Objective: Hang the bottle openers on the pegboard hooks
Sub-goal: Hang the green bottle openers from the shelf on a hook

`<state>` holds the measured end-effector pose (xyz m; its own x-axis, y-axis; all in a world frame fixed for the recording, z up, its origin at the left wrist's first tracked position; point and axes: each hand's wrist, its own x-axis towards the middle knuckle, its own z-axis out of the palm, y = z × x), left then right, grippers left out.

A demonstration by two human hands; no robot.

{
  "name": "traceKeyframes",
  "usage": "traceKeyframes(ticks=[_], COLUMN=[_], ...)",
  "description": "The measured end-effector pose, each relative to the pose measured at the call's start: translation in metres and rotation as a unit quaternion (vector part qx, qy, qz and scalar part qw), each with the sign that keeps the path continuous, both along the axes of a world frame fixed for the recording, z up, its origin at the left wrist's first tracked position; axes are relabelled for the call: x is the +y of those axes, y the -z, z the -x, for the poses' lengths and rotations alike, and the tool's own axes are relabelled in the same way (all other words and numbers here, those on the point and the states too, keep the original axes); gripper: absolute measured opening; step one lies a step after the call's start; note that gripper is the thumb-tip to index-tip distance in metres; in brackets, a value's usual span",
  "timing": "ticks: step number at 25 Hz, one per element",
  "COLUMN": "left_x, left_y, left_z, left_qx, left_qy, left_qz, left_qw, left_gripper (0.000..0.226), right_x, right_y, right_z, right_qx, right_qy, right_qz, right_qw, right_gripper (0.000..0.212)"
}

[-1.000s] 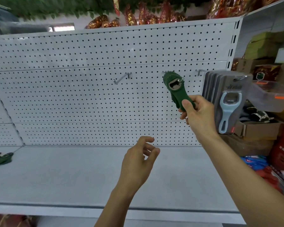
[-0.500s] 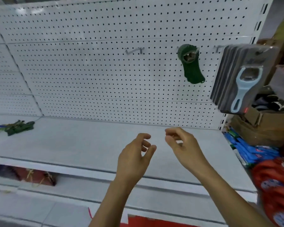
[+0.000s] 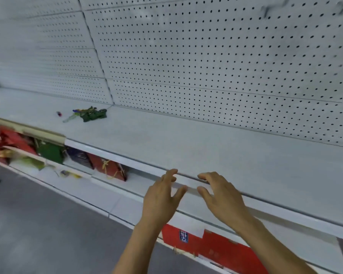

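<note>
Head view: the left hand (image 3: 160,198) and right hand (image 3: 219,196) are hovering side by side over the shelf (image 3: 186,143) front edge, fingers loosely spread and holding nothing. Green bottle openers (image 3: 91,114) are lying piled on the shelf, far left, below the pegboard (image 3: 206,56).

A shop — pegboard (image 3: 206,56) wall, stocked shelves (image 3: 186,145)

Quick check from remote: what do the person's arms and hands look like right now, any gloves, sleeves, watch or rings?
Both are bare. The left hand and right hand wear no gloves, and no rings show on the fingers in view. Both forearms are uncovered down to the bottom edge of the picture: no sleeves, watch, bracelet or markings visible. The picture is slightly motion-blurred, so very small details cannot be ruled out.
</note>
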<state>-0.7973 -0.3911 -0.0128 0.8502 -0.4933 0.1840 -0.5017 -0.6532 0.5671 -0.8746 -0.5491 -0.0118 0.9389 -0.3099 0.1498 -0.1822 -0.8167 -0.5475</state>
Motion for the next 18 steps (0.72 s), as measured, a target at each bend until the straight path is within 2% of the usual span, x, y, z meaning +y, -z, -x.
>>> traceKeyframes(ticks=[10,18], left_x=[0.216,0.29], left_y=[-0.004,-0.002], left_z=[-0.189,-0.329], left_qx=[0.025,0.077], left_qy=[-0.049,-0.073], left_qz=[-0.037,-0.009], left_qw=[0.998,0.994], left_gripper=[0.043,0.037], right_x=[0.191,0.255], right_y=[0.003,0.001], right_z=[-0.205,-0.351], right_qx=[-0.002,0.034], right_qy=[-0.019,-0.038], right_qz=[-0.053,-0.076], right_qw=[0.998,0.996], right_gripper=[0.031,0.025])
